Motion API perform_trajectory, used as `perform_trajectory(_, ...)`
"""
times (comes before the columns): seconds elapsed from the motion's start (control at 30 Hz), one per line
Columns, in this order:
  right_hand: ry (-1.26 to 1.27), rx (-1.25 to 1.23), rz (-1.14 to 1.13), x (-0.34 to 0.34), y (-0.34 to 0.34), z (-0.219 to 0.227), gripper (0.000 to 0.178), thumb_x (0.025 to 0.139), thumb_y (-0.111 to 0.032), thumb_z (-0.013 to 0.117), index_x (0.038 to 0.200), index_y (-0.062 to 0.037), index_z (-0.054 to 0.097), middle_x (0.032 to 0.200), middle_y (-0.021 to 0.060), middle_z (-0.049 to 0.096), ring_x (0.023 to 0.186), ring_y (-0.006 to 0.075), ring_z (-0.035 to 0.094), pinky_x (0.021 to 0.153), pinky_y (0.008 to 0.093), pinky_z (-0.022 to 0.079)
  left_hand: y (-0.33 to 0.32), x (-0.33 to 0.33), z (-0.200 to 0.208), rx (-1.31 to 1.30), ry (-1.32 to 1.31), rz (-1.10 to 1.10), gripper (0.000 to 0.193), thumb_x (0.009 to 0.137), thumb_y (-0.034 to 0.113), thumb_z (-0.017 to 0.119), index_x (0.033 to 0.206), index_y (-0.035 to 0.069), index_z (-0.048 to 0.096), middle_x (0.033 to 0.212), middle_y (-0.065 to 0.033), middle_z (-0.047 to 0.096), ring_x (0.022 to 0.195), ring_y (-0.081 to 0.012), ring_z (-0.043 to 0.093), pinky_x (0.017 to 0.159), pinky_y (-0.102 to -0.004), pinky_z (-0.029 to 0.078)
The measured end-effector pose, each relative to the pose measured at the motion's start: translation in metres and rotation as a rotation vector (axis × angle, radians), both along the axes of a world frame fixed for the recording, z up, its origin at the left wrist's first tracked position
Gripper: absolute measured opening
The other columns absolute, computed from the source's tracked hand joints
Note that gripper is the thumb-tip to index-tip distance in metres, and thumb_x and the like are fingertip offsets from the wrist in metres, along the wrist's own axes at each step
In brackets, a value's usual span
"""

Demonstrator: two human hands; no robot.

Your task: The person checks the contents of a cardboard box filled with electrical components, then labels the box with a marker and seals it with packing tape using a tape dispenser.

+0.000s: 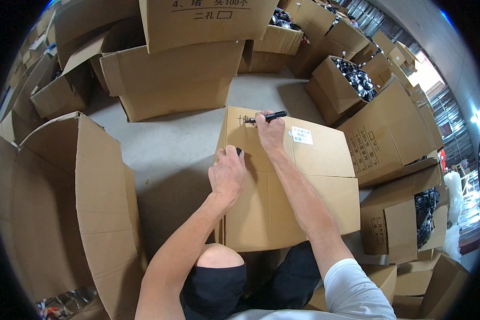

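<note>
A closed cardboard box (320,205) lies in front of my knees, with a white label (302,135) stuck on its upper face. My right hand (271,133) grips a black marker (276,114), its tip at the box's far left part. Dark handwritten strokes (244,119) show on the cardboard by that tip. Closed around a small black marker cap (239,152), my left hand (228,173) rests by the box's left edge, nearer to me than the right hand.
A tall open carton (98,197) stands at the left. Beyond the box is a large printed carton (178,80). Along the right are a tilted printed carton (392,128) and open cartons with black plastic-wrapped items (354,79). Grey concrete floor (165,144) shows between them.
</note>
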State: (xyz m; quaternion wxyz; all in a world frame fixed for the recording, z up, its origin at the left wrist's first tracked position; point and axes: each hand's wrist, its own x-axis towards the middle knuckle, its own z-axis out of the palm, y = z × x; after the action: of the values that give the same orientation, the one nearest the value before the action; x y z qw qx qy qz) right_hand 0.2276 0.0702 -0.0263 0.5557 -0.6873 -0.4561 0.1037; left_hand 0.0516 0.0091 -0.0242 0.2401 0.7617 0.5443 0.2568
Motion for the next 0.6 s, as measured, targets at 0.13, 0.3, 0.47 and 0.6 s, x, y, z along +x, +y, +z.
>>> perform_trajectory(0.13,0.056,0.036,0.031,-0.0035,-0.0020,0.0029,0.026,0.086,-0.022,0.065,0.088,0.0025,0.072,0.068,0.0085,0.069,0.066,0.0151,0.065,0.065,0.0321,0.052,-0.0007,0.0007,0.0000,0.003,0.007,0.003,0.031,0.104,0.033,0.052,0.111,0.003,0.048,0.109,-0.0231,0.061,0.081,-0.0479,0.069,0.067,-0.0585,0.055)
perform_trajectory(0.3,0.028,0.016,0.082,0.0009,-0.0016,0.0024,0.026,0.086,-0.021,0.064,0.088,0.0034,0.072,0.069,0.0104,0.069,0.066,0.0177,0.066,0.066,0.0339,0.053,-0.0016,0.0019,0.0044,-0.012,0.020,-0.002,0.031,0.104,0.033,0.052,0.111,0.003,0.048,0.109,-0.0227,0.061,0.082,-0.0476,0.069,0.070,-0.0586,0.055)
perform_trajectory(0.47,-0.054,0.047,-0.069,0.0002,-0.0030,0.0007,0.025,0.085,-0.020,0.063,0.087,0.0033,0.071,0.071,0.0132,0.069,0.066,0.0216,0.066,0.065,0.0365,0.052,-0.0010,0.0006,0.0072,-0.020,0.049,0.004,0.031,0.104,0.034,0.052,0.107,0.003,0.051,0.105,-0.0227,0.062,0.086,-0.0428,0.070,0.072,-0.0548,0.057)
perform_trajectory(0.6,-0.031,0.048,-0.027,0.0004,-0.0024,0.0015,0.025,0.085,-0.021,0.063,0.086,0.0035,0.070,0.069,0.0123,0.067,0.065,0.0204,0.065,0.064,0.0363,0.051,-0.0010,0.0006,0.0066,-0.012,0.039,0.003,0.030,0.104,0.033,0.052,0.107,0.003,0.051,0.105,-0.0228,0.062,0.086,-0.0431,0.071,0.072,-0.0541,0.057)
